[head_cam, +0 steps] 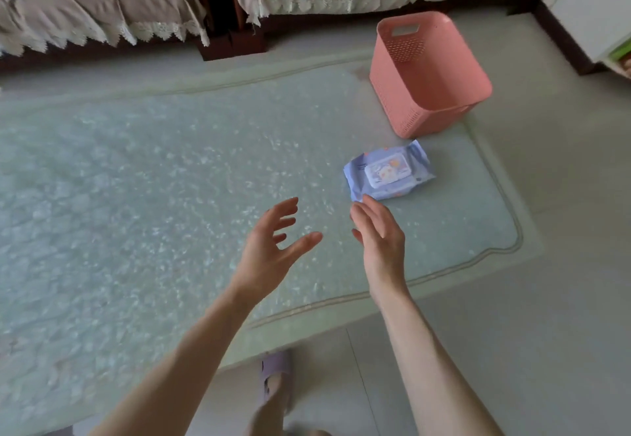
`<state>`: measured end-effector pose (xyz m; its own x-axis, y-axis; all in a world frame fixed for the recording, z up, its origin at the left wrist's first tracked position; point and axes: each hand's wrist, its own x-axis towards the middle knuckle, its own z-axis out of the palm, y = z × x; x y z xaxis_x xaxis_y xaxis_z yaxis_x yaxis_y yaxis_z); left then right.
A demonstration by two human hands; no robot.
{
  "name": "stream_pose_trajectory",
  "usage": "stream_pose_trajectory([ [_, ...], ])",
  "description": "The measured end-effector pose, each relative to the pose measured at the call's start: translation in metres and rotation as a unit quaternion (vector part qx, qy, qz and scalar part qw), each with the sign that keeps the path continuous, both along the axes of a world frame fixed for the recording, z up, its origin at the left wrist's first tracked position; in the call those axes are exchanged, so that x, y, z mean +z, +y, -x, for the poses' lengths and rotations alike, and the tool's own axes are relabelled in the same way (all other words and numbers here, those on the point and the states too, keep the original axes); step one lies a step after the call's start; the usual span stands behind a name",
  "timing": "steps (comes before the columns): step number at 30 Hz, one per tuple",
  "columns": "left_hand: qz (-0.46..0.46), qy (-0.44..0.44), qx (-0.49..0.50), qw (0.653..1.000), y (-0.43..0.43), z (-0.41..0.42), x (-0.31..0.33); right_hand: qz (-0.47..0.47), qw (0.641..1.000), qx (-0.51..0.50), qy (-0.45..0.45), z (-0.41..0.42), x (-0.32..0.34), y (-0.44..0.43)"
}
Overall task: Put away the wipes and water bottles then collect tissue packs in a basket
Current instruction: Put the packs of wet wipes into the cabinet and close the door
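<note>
1. A frosted, pale green glass table (136, 169) with a wavy moulded border fills most of the view; everything below is placed relative to it.
2. A soft lilac-blue plastic pack of wipes (389, 171) with a white flip lid lies flat on the table, near its right edge.
3. A salmon-pink perforated plastic basket (426, 77) with a cut-out handle stands upright at the table's far right corner, just beyond the wipes pack and apart from it. Nothing shows inside it.
4. The left hand (273, 248) hovers above the table's near right part, fingers spread and slightly curled, holding nothing.
5. The right hand (379, 234) is edge-on over the table, fingers straight and loosely together, empty. Its fingertips (367, 200) reach the near corner of the wipes pack; whether they touch it cannot be told.
6. Beyond the table's far edge stand sofas draped in beige lace-trimmed covers (102, 2).
7. Below the table's near edge, on the pale tiled floor, a foot wears a lilac slipper (276, 377).
</note>
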<state>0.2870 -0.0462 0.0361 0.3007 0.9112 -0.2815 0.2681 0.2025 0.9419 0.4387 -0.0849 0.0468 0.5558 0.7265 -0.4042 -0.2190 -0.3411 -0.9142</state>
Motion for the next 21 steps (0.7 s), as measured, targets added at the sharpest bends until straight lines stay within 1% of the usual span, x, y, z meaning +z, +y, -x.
stream_pose_trajectory([
  [5,0.015,0.019,-0.023,0.999,0.043,-0.055,-0.019,0.025,0.999,-0.034,0.007,-0.049,-0.021,0.022],
  [12,0.036,0.037,-0.049,0.997,0.083,-0.129,-0.05,0.052,0.997,-0.054,0.015,-0.107,-0.053,0.045],
  [17,0.028,0.069,-0.071,0.995,0.106,-0.162,-0.082,0.066,0.995,-0.062,0.027,-0.139,-0.081,0.056],
  [21,0.013,0.089,-0.097,0.991,0.122,-0.177,-0.095,0.083,0.993,-0.076,0.045,-0.144,-0.097,0.059],
])
